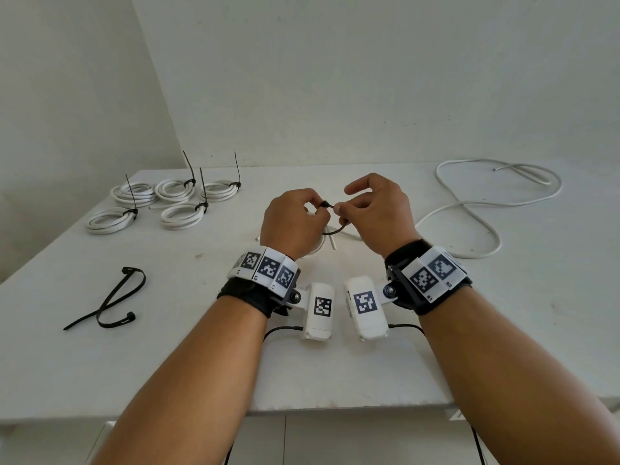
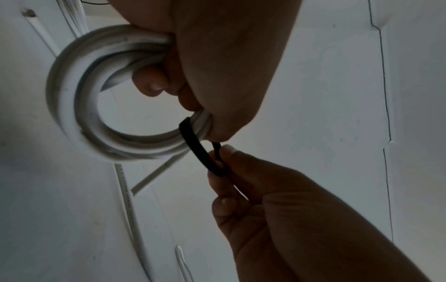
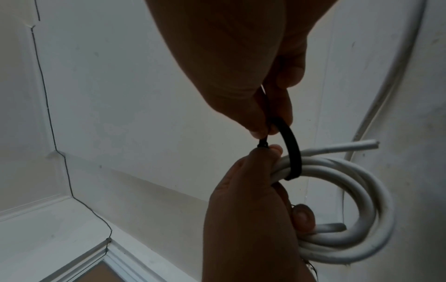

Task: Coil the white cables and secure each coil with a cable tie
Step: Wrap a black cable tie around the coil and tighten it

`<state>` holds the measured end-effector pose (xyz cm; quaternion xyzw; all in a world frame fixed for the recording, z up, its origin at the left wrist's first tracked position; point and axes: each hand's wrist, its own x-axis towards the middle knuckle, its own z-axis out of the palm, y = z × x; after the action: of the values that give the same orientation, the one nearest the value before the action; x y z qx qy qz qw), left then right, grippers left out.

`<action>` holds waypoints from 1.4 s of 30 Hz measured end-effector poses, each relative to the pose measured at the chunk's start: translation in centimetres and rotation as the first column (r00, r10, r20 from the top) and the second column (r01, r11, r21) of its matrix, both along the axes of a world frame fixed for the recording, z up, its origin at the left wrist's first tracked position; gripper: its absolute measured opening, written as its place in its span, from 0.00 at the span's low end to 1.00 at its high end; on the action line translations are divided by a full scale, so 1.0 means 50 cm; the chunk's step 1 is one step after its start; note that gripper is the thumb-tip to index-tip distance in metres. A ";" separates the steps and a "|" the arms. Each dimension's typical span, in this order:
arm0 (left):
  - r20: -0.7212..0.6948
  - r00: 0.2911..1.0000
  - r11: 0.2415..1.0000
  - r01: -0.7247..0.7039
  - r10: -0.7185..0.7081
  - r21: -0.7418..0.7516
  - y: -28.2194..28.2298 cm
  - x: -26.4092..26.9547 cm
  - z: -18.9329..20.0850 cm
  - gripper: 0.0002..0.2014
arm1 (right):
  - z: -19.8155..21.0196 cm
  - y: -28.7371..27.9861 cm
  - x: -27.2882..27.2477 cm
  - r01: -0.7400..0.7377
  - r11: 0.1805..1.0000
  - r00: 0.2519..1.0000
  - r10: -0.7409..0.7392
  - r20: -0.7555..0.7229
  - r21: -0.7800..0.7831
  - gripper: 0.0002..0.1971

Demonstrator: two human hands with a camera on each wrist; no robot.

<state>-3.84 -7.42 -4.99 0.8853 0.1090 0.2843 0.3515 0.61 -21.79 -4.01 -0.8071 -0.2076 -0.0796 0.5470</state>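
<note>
My left hand (image 1: 313, 211) grips a small coil of white cable (image 2: 72, 106) above the middle of the table, fingers curled round its strands. A black cable tie (image 2: 195, 145) loops around the coil (image 3: 350, 190) beside those fingers. The left thumb and finger also pinch the tie's head (image 1: 326, 205). My right hand (image 1: 342, 209) pinches the tie's strap (image 3: 293, 152) just next to the head, fingertips almost touching the left hand's. In the head view the coil is mostly hidden under the left hand.
Several tied coils (image 1: 174, 191) with upright tie tails lie at the back left. A loose white cable (image 1: 486, 203) snakes across the right side. Two spare black ties (image 1: 114, 300) lie at the left front. The table's front edge (image 1: 335, 407) runs below my forearms.
</note>
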 end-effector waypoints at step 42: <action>0.143 0.761 0.501 0.543 -0.633 -0.674 -0.036 -0.020 -0.014 0.08 | -0.005 -0.045 0.064 0.250 0.688 0.812 0.235 -0.535 0.681 0.06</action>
<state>-4.87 -9.21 -5.68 0.6909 -0.0817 0.0318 0.7176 3.79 -24.05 -4.24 -0.5081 0.0230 0.0943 0.8558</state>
